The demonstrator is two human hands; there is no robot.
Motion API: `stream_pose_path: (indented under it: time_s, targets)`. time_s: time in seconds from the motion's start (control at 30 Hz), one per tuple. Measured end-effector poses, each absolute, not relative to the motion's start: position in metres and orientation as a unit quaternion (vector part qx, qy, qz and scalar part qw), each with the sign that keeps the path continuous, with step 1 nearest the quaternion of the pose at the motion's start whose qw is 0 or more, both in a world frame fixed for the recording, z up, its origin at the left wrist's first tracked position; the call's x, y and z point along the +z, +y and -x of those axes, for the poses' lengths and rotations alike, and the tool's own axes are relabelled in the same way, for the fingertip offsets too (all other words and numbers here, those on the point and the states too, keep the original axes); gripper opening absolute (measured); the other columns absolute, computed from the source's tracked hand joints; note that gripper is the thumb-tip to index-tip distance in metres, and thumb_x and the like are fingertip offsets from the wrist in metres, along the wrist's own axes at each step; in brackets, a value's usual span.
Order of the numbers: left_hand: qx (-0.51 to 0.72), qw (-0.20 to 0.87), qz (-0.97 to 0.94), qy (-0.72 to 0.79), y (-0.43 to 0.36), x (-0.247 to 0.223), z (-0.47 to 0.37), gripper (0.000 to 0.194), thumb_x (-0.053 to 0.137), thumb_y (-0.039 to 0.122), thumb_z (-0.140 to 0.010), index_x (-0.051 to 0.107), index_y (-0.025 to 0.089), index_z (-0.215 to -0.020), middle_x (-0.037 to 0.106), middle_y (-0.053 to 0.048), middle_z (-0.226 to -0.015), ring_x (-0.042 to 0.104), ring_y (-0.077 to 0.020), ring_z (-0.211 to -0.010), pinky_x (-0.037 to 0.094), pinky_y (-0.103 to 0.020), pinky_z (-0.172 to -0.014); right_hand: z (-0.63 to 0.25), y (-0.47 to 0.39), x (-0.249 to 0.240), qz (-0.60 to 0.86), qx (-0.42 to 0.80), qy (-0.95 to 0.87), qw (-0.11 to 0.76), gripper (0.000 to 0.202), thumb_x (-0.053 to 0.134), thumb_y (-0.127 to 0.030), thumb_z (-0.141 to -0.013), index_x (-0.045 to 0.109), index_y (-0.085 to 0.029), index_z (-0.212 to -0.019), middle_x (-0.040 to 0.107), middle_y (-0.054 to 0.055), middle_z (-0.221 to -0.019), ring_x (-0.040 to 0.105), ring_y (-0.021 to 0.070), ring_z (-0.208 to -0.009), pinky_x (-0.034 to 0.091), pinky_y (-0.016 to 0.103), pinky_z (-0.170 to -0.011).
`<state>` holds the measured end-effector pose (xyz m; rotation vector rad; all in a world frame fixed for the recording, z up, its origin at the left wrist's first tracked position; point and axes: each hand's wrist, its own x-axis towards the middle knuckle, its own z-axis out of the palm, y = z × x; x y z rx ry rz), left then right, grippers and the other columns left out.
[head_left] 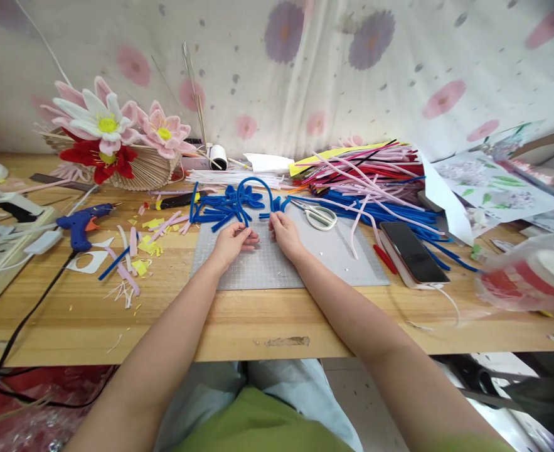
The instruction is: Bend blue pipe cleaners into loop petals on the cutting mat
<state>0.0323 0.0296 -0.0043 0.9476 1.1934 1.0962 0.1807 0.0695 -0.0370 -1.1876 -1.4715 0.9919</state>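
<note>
A blue fuzzy stem [254,180] arches up between my two hands over the grey cutting mat [352,263]. Its left end runs down to the fingertips of my left hand [236,243], which are pinched together with the lower fingers loosely extended. At the arch's other end, my right hand [282,231] has its thumb and forefinger closed on the stem. Just behind the hands lie bent blue pieces [232,199] and short blue lengths. Scissors [320,216] with pale handles rest on the mat to the right of my right hand.
A blue glue gun [83,225], yellow and pink scraps and a cable lie left. Fuzzy flowers [110,125] stand at the back left. Bundled coloured stems [366,172], a phone [414,251] and a plastic-wrapped cup [531,273] are on the right.
</note>
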Motion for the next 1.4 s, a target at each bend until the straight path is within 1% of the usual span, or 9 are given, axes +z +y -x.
stream_pose_path:
  time_s: [0.1, 0.23, 0.37, 0.47, 0.63, 0.87, 1.07, 1.2, 1.4]
  targets:
    - [0.480, 0.588, -0.395, 0.518, 0.029, -0.002, -0.032, 0.007, 0.053, 0.013, -0.081, 0.049, 0.013, -0.076, 0.065, -0.002, -0.071, 0.066, -0.0118, -0.061, 0.052, -0.021, -0.053, -0.171, 0.062, -0.030, 0.472, 0.424, -0.606, 0.481, 0.038, 0.050, -0.054, -0.075, 0.053, -0.018, -0.064, 0.050, -0.001, -0.067, 0.042, 0.0069, -0.050, 0.038, 0.024, -0.052]
    - [0.464, 0.590, -0.403, 0.524, 0.030, -0.003, -0.030, 0.007, 0.055, 0.014, -0.080, 0.052, 0.012, -0.074, 0.066, -0.003, -0.072, 0.066, -0.0122, -0.060, 0.053, -0.021, -0.052, -0.167, 0.059, -0.028, 0.430, 0.495, -0.598, 0.461, 0.036, 0.055, -0.051, -0.072, 0.051, -0.017, -0.060, 0.051, -0.003, -0.059, 0.040, 0.0060, -0.045, 0.034, 0.022, -0.047]
    - [0.446, 0.594, -0.412, 0.527, 0.031, -0.006, -0.030, 0.008, 0.059, 0.018, -0.078, 0.059, 0.011, -0.079, 0.066, -0.005, -0.072, 0.067, -0.0142, -0.062, 0.054, -0.024, -0.054, -0.169, 0.059, -0.028, 0.430, 0.509, -0.595, 0.450, 0.035, 0.057, -0.050, -0.071, 0.052, -0.017, -0.059, 0.049, -0.004, -0.053, 0.037, 0.0056, -0.043, 0.030, 0.021, -0.044]
    - [0.434, 0.597, -0.421, 0.527, 0.031, -0.006, -0.030, 0.009, 0.060, 0.018, -0.078, 0.062, 0.010, -0.083, 0.068, -0.006, -0.074, 0.067, -0.0139, -0.062, 0.054, -0.023, -0.054, -0.169, 0.058, -0.026, 0.420, 0.505, -0.611, 0.443, 0.033, 0.058, -0.048, -0.071, 0.054, -0.016, -0.060, 0.054, -0.002, -0.058, 0.036, 0.0055, -0.045, 0.028, 0.021, -0.044]
    - [0.427, 0.602, -0.422, 0.526, 0.031, -0.003, -0.027, 0.008, 0.063, 0.017, -0.075, 0.065, 0.009, -0.076, 0.068, -0.006, -0.072, 0.066, -0.0123, -0.061, 0.054, -0.022, -0.055, -0.166, 0.055, -0.022, 0.415, 0.489, -0.631, 0.436, 0.031, 0.056, -0.045, -0.073, 0.057, -0.016, -0.061, 0.062, 0.001, -0.073, 0.042, 0.0072, -0.054, 0.031, 0.021, -0.048]
    - [0.398, 0.619, -0.424, 0.527, 0.031, -0.002, -0.023, 0.008, 0.061, 0.015, -0.076, 0.066, 0.008, -0.076, 0.068, -0.007, -0.070, 0.066, -0.0136, -0.066, 0.056, -0.026, -0.064, -0.167, 0.058, -0.026, 0.408, 0.457, -0.661, 0.434, 0.031, 0.057, -0.043, -0.073, 0.057, -0.016, -0.058, 0.050, -0.002, -0.058, 0.044, 0.0093, -0.059, 0.033, 0.022, -0.055]
    - [0.391, 0.624, -0.426, 0.526, 0.030, 0.000, -0.024, 0.008, 0.059, 0.011, -0.077, 0.063, 0.008, -0.071, 0.068, -0.008, -0.071, 0.068, -0.0162, -0.067, 0.056, -0.027, -0.061, -0.168, 0.061, -0.031, 0.395, 0.449, -0.680, 0.424, 0.029, 0.057, -0.040, -0.074, 0.060, -0.015, -0.059, 0.050, -0.002, -0.058, 0.044, 0.0097, -0.060, 0.034, 0.024, -0.059]
    - [0.375, 0.627, -0.436, 0.525, 0.030, -0.002, -0.023, 0.007, 0.061, 0.013, -0.077, 0.064, 0.008, -0.074, 0.069, -0.008, -0.070, 0.068, -0.0167, -0.066, 0.056, -0.027, -0.061, -0.168, 0.062, -0.033, 0.402, 0.436, -0.686, 0.422, 0.030, 0.056, -0.042, -0.074, 0.060, -0.016, -0.059, 0.050, -0.002, -0.057, 0.045, 0.0102, -0.060, 0.034, 0.024, -0.060]
    - [0.356, 0.627, -0.451, 0.526, 0.032, -0.004, -0.022, 0.009, 0.060, 0.015, -0.077, 0.065, 0.009, -0.073, 0.069, -0.010, -0.073, 0.067, -0.0165, -0.065, 0.056, -0.029, -0.062, -0.168, 0.061, -0.031, 0.399, 0.434, -0.689, 0.421, 0.031, 0.056, -0.041, -0.074, 0.056, -0.016, -0.055, 0.048, -0.002, -0.054, 0.043, 0.0099, -0.058, 0.032, 0.024, -0.057]
